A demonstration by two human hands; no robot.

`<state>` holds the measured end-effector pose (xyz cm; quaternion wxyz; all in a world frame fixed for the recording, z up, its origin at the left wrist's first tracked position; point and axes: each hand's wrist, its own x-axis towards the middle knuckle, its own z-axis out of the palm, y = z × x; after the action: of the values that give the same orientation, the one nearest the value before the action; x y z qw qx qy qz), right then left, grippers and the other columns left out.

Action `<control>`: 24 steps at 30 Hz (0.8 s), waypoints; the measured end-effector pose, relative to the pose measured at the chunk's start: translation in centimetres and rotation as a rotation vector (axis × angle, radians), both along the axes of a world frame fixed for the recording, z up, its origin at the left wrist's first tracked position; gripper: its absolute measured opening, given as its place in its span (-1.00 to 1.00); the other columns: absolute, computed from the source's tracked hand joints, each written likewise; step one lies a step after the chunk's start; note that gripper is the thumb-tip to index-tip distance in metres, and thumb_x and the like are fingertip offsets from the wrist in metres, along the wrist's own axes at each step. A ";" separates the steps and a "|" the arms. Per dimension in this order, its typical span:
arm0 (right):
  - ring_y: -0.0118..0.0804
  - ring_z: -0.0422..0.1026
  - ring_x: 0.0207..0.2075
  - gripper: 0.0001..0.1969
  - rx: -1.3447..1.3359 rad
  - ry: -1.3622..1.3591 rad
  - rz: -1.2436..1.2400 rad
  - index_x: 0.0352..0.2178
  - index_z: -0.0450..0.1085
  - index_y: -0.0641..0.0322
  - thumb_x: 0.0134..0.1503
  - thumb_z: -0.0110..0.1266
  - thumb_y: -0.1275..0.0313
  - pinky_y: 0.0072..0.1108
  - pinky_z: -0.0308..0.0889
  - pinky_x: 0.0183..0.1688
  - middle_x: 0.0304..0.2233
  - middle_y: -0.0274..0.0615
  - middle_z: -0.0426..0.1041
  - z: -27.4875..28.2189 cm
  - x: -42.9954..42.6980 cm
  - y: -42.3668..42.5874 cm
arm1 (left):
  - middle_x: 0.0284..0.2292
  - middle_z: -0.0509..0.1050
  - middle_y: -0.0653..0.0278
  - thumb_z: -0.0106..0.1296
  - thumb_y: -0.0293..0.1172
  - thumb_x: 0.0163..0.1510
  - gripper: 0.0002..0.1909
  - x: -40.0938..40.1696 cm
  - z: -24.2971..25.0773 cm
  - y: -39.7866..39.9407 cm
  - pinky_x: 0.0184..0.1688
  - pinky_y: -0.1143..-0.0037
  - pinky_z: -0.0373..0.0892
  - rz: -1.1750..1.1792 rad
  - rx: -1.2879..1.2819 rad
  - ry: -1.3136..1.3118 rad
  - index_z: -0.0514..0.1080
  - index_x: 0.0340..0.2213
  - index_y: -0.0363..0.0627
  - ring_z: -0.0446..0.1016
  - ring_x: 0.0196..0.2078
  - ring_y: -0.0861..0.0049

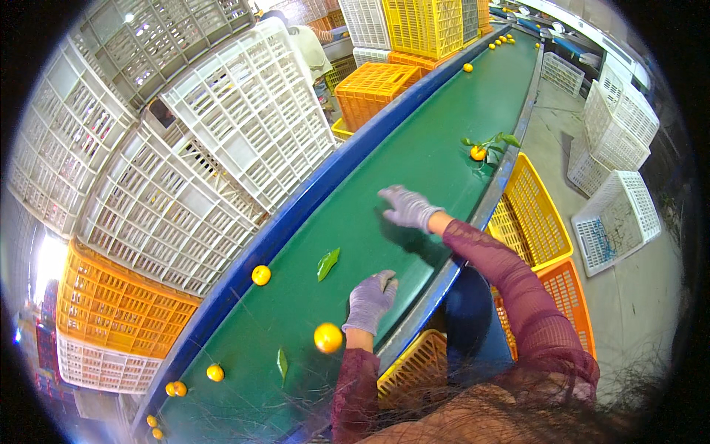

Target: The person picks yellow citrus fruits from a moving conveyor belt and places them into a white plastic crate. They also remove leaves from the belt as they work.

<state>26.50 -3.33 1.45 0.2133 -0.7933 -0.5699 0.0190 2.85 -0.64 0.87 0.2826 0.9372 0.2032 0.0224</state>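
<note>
My left hand (370,302), in a pale purple knit glove, is over the near part of a green conveyor belt (355,222), its fingers slightly curled and nothing visible in them. A large orange citrus fruit (328,338) lies just left of its wrist. Farther up the belt, my right hand (409,207), gloved alike, reaches out with its fingers apart, holding nothing. One green leaf (328,264) lies between the hands and the far rail, another leaf (282,364) lower down. A citrus fruit with a leafy twig (478,152) rests near the right edge. A smaller fruit (260,275) touches the blue rail.
White crates (249,111) and an orange crate (127,299) are stacked beyond the blue rail (310,194). Yellow (541,211) and orange crates (571,299) stand on my side. White crates (615,222) are on the floor at right. Another person (310,50) is behind the stacks.
</note>
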 end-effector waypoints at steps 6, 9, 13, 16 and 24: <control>-0.04 0.38 -0.10 -0.46 -0.338 -0.263 -0.761 0.06 0.08 0.12 -0.03 -0.11 0.48 -0.33 0.35 -0.18 0.14 0.04 -0.03 0.9 12.3 -6.9 | -0.26 0.45 0.13 -0.16 -0.15 0.04 -0.66 -0.1 -0.3 0.6 -0.14 0.36 0.32 0.044 0.016 0.031 0.38 -0.21 -0.04 0.42 -0.20 0.23; -0.08 0.41 -0.14 -0.61 -0.462 -0.111 -0.920 -0.06 0.25 0.15 0.01 -0.13 0.44 -0.34 0.35 -0.21 -0.08 0.02 0.32 1.1 15.7 -9.4 | -0.25 0.44 0.11 -0.17 -0.14 0.04 -0.65 0.2 0.0 0.5 -0.14 0.35 0.32 0.011 -0.006 0.040 0.38 -0.21 -0.04 0.42 -0.20 0.22; -0.04 0.41 -0.17 -0.73 -0.277 0.064 -0.785 -0.27 0.39 0.22 0.02 -0.12 0.34 -0.38 0.34 -0.20 -0.21 0.01 0.42 0.7 11.5 -7.1 | -0.26 0.45 0.11 -0.19 -0.12 0.04 -0.63 0.4 0.6 0.4 -0.15 0.35 0.32 0.038 -0.023 0.061 0.38 -0.20 -0.04 0.42 -0.21 0.21; -0.08 0.42 -0.21 -0.62 -0.086 0.432 -0.055 -0.11 0.28 0.25 0.02 -0.10 0.36 -0.42 0.31 -0.16 -0.18 -0.05 0.41 1.5 4.5 -4.0 | -0.25 0.45 0.14 -0.21 -0.14 0.03 -0.64 0.4 0.7 0.4 -0.18 0.35 0.34 0.010 0.004 0.153 0.38 -0.20 -0.03 0.42 -0.22 0.22; -0.06 0.34 -0.13 -0.72 0.235 0.032 0.359 -0.18 0.31 0.30 0.05 -0.08 0.44 -0.43 0.23 -0.06 -0.17 -0.01 0.36 0.7 -4.4 -4.4 | -0.43 0.50 0.16 -0.13 -0.17 -0.08 -0.73 -1.8 0.0 0.2 -0.30 0.31 0.37 0.134 0.055 -0.023 0.46 -0.39 0.02 0.47 -0.36 0.22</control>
<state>22.06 -7.69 2.17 0.3066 -0.6484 -0.6968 0.0028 1.02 -0.47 0.89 0.2568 0.9285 0.2617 0.0578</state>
